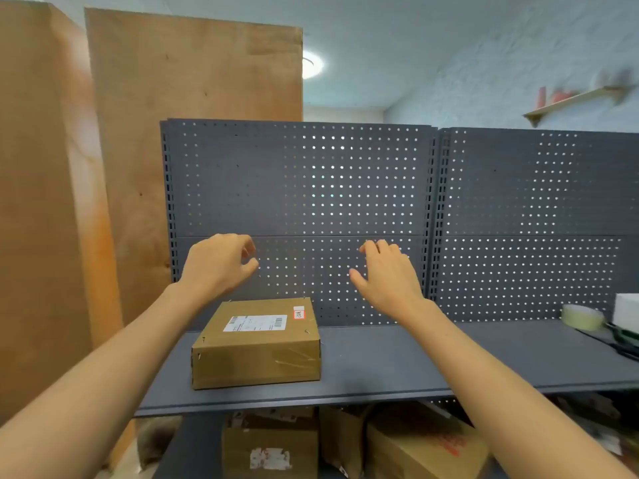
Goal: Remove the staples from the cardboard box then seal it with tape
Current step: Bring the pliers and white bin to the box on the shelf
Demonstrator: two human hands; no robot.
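The left hand (216, 262) is hovering above the flat brown cardboard box (257, 342), its fingers (247, 250) loosely curled and holding nothing. The box is sitting on the dark grey metal shelf (397, 361), small staples showing at its edges. The right hand (389, 278) is hanging raised, fingers relaxed and empty. A pale tape roll (582, 317) is lying far right.

Brown cardboard box (256, 344), white label (256, 322) with black barcode print, small white sticker (299, 313) outlined red. Dark grey shelf (397, 361); dark grey pegboard (301, 188) with a regular grid of small holes. Pale yellowish tape roll (582, 317). Reddish-brown plywood panels (193, 98). Pale blue-white wall (484, 63).
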